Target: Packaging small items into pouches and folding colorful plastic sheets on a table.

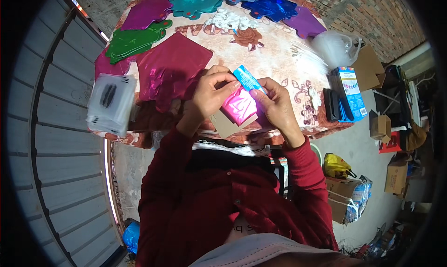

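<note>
A folded, shiny pink foil piece point(240, 109) is held between my hands at the table's near edge. My left hand point(212, 92) is closed, with thumb and fingers pinching the foil's upper left side. My right hand point(278, 101) grips the right side of the foil together with a blue printed card point(248, 78) that sticks up above it. Brown cardboard point(226, 126) shows beneath the foil; whether it joins the blue card, I cannot tell. Left of my hands, large flat magenta foil sheets point(174, 62) lie on the table.
Green point(135, 41), teal point(198, 5), and dark blue foil stacks point(270, 9) line the patterned tablecloth's far side, near coiled white string point(228, 20). Clear plastic bags point(110, 101) are stacked at left. Blue printed packs point(350, 94) and a white plastic bag point(336, 48) sit at right.
</note>
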A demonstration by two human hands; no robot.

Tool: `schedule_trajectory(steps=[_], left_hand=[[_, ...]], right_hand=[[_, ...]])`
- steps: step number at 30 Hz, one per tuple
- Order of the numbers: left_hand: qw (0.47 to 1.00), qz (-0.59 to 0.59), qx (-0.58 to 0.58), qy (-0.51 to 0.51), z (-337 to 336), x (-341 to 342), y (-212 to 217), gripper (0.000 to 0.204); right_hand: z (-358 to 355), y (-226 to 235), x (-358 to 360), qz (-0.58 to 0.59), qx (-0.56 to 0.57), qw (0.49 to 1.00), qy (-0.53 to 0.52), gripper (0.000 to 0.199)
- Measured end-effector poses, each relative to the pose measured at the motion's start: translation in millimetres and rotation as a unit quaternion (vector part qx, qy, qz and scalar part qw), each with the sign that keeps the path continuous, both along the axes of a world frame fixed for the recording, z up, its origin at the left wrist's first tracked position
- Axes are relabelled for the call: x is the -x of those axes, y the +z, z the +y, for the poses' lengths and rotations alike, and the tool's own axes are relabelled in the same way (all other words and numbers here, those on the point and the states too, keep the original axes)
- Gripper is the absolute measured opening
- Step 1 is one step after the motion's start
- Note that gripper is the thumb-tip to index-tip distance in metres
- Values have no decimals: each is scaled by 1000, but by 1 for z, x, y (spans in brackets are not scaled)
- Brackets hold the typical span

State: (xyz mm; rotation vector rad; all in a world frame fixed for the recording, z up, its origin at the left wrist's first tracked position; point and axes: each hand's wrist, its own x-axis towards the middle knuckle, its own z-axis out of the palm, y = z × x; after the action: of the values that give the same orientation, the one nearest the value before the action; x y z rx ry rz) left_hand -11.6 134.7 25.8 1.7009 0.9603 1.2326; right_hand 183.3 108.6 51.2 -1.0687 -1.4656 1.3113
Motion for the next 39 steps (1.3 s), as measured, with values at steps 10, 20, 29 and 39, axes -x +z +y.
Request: schedule_trajectory(steps=[10,20,29,39], left_hand=[[977,9,190,-97,22,-8,24,17],[983,-31,169,-63,19,-16,26,8],[977,8,164,-136,24,-27,39,17],[957,82,224,-164,35,12,6,41]], right_hand=[[3,-5,1,2,-13,1000,5,11],[-4,0,-25,-67,137,986,68,28],[17,0,-28,-128,67,981,128,26],[29,-28,-25,-64,76,995,7,17]])
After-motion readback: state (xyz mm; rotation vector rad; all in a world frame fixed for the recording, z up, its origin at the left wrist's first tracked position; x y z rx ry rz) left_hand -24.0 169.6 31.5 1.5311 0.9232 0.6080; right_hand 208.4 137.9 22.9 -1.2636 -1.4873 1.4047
